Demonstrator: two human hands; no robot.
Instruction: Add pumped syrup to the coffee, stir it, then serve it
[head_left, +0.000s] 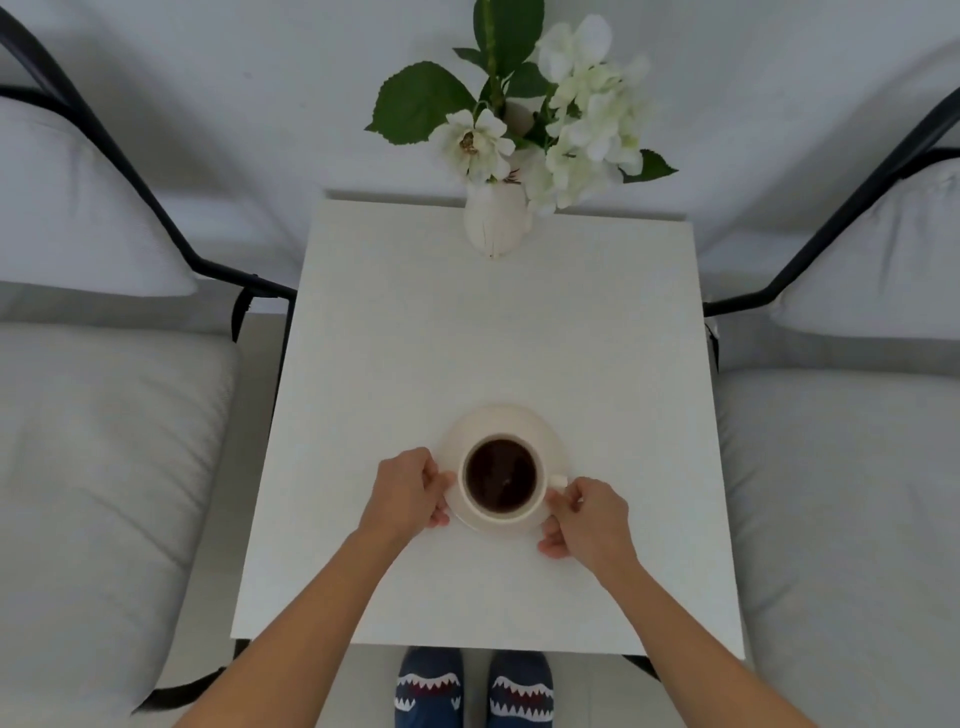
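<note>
Coffee (500, 474) fills white cup (540, 493) on saucer (556, 441), near table (493, 332) front edge. Your left hand (408, 491) curls around saucer rim; right hand (589, 519) pinches cup handle. Vase (493, 223) with flowers (587, 104) at far edge.
</note>
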